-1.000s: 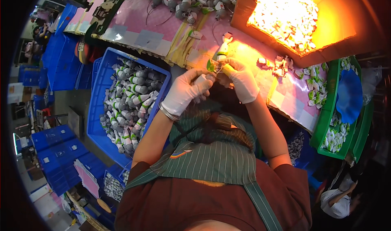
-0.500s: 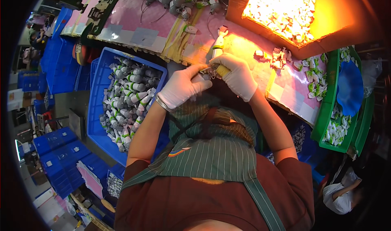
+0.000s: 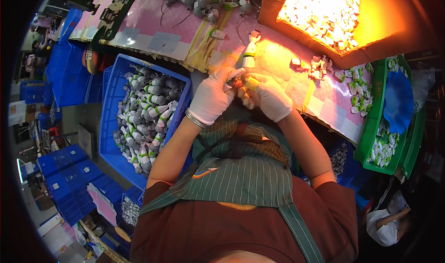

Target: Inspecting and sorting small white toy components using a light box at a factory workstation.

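Note:
Both hands wear white gloves and meet at the table's near edge. My left hand (image 3: 213, 97) has its thumb and fingers closed on a small toy figure piece (image 3: 244, 96), pale and orange-lit, hanging between the hands. My right hand (image 3: 272, 98), with yellow on its fingertips, pinches the same piece from the other side. The fingers hide much of its shape. Just beyond them a white toy figure (image 3: 251, 49) with a green band lies on the pink table. To the right of it are several small white toy parts (image 3: 318, 67).
A brightly lit cardboard box (image 3: 371, 47) of small parts stands at the far right. Left of me is a blue crate (image 3: 105, 124) full of grey-and-white figures. A green tray (image 3: 376, 147) holds white-green pieces. More grey figures (image 3: 204, 3) lie at the back.
My left hand has shifted right and turned, its fingers now more upright. The piece between the hands has turned and hangs lower, showing more. My right hand has moved slightly downward.

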